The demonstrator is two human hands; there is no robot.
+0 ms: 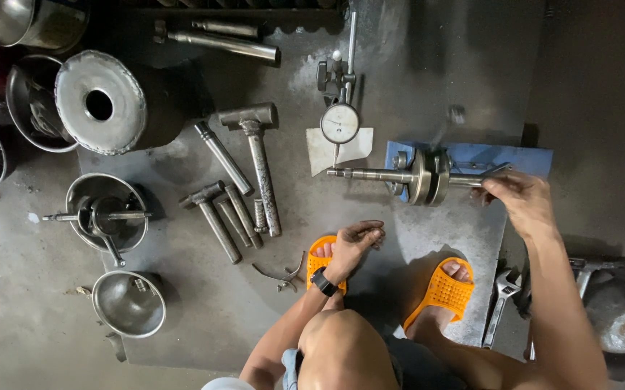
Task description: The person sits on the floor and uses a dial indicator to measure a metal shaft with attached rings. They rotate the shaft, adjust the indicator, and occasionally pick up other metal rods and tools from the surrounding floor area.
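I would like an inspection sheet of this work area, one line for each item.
Surface: dark metal floor plate, stained, on grey concrete.
Job's things: crankshaft lying across a blue stand; dial gauge set just behind its left shaft end.
Clutter: two hammers, steel rods, steel bowls, adjustable wrench, a round welded drum.
Hands: right hand pinches the crankshaft's right shaft end; left hand rests loosely above an orange sandal, holding nothing.
Cables: nothing seen.
Surroundings: more metal containers at the left edge; a rounded metal object at the right.

Crankshaft (421, 176) on stand (471, 154), dial gauge (340, 123) behind, hammers (258, 162) left
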